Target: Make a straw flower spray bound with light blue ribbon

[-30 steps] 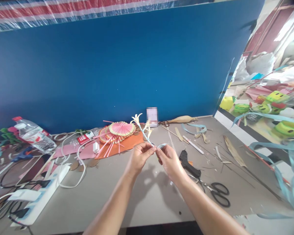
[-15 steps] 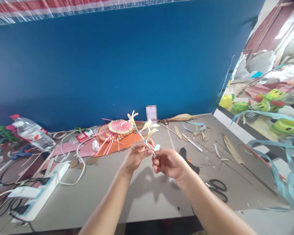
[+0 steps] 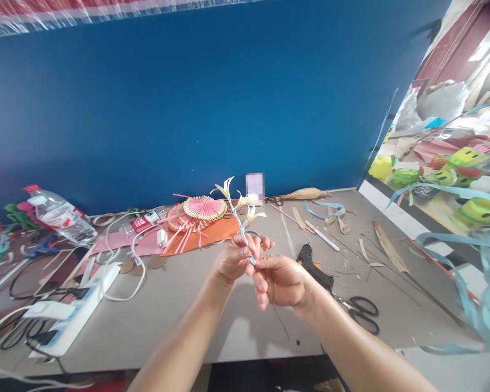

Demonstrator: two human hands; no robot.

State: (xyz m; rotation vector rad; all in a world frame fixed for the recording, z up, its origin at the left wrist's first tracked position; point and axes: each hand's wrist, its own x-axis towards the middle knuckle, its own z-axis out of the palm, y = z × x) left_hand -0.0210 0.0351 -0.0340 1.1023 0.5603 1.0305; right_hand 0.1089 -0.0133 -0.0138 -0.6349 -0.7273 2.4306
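Observation:
An artificial flower sprig [image 3: 237, 218] with cream petals and a stem wrapped in light blue tape stands tilted up between my hands. My left hand [image 3: 237, 257] pinches the wrapped stem below the blossoms, its other fingers curled loosely. Thumb and forefinger of my right hand [image 3: 285, 280] close at the lower end of the blue wrap, touching the left fingertips; the lower fingers are bent and apart. A thin dark stem [image 3: 281, 322] trails below the right palm. Right of that hand lie a black glue gun [image 3: 315, 268] and black-handled scissors [image 3: 361, 313].
Pink paper fans [image 3: 204, 209] lie on orange paper [image 3: 220, 237] against the blue wall. At the left are a plastic bottle [image 3: 61, 218], a power strip [image 3: 81, 313] and loose cables. Dried leaves [image 3: 387, 247], stems and blue ribbon [image 3: 485, 294] lie to the right.
Both hands have come slightly lower with the sprig. The loose blue tape end above my right hand no longer shows. My right fingers have opened somewhat, and the thin stem now shows below.

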